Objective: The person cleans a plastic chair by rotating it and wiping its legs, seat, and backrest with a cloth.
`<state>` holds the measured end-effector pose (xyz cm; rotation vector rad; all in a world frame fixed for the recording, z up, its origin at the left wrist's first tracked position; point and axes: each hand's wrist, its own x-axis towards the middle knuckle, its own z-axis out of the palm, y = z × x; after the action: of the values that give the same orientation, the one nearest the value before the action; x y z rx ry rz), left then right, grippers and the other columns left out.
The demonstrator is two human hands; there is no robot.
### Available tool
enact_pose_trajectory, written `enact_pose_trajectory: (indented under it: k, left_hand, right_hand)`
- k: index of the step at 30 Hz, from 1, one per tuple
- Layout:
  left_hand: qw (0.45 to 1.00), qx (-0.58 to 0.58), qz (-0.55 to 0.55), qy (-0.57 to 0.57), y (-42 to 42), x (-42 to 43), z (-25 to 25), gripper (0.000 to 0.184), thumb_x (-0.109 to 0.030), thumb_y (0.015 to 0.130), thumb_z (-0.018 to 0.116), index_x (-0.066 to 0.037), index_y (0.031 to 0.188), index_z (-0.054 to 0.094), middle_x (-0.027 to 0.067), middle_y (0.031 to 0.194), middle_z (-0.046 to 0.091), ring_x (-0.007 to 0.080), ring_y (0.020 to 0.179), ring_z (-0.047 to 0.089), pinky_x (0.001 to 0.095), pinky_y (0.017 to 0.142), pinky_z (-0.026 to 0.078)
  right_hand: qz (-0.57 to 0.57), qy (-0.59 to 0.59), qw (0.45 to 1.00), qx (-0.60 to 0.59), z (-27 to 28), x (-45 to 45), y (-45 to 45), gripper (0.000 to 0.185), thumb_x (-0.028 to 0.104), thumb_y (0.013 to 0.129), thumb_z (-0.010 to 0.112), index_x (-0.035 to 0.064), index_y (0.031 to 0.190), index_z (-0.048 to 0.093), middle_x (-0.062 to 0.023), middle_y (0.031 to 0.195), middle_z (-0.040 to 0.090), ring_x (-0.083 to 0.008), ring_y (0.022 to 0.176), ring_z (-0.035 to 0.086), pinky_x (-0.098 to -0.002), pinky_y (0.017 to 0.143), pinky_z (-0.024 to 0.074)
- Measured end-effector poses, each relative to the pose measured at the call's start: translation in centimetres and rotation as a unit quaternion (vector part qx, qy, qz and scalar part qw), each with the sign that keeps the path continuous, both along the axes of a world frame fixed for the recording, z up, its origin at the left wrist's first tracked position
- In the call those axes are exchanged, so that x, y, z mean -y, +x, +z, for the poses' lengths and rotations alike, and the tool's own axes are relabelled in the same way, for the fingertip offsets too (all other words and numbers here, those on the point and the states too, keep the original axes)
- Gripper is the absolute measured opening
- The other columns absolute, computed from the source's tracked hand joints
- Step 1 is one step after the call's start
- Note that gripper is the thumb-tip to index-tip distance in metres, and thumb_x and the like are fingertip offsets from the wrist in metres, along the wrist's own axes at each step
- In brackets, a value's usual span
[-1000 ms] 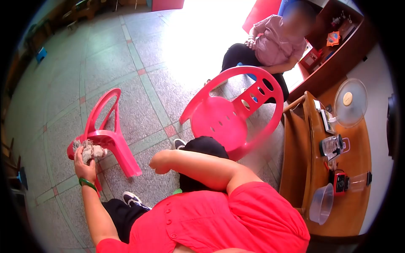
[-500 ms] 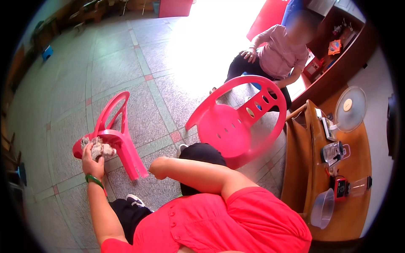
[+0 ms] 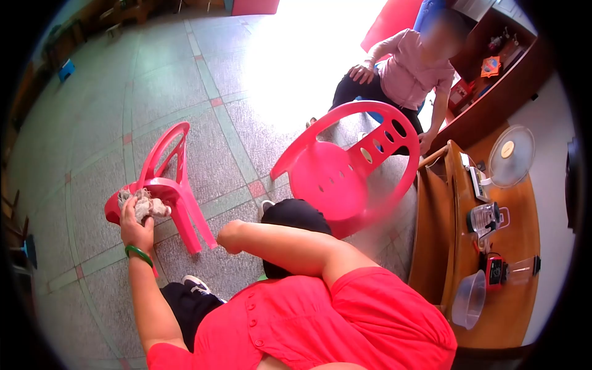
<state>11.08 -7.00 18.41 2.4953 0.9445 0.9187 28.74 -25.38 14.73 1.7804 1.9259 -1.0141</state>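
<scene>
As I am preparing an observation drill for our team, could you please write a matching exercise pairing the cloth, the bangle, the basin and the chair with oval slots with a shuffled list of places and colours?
Things:
1. Cloth
2. Bangle
3. Basin
4. Chair with oval slots

Places and colours:
A. On the wooden table
B. Pink, in front of the seated person
C. In the left hand
D. Green

Right pairs: 1-C, 2-D, 3-A, 4-B
</scene>
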Motion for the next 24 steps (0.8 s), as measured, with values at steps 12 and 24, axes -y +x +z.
enact_pose_trajectory:
  k: [12,24]
  left_hand:
    - [1.0,0.003,0.007,0.008,-1.6,-0.7,-0.8,0.057,-0.001,0.067,0.061,-0.005,0.121,0.048,0.0158,0.125,0.05,0.0339,0.117,0.046,0.0412,0.101,0.036]
    - [0.999,-0.014,0.031,0.002,-1.2,-0.1,-0.5,0.056,-0.001,0.067,0.062,-0.005,0.122,0.047,0.0167,0.125,0.05,0.0351,0.117,0.046,0.0412,0.101,0.036]
  right_hand:
    - [-0.024,0.006,1.0,-0.008,1.8,0.9,3.1,0.028,0.015,0.074,0.058,0.009,0.101,0.065,-0.0128,0.102,0.065,-0.0294,0.096,0.062,-0.0406,0.077,0.0503]
    - [-0.05,0.029,0.998,-0.022,2.5,2.6,4.7,0.028,0.015,0.075,0.056,0.0072,0.101,0.065,-0.0132,0.098,0.066,-0.0299,0.096,0.062,-0.0411,0.078,0.0497]
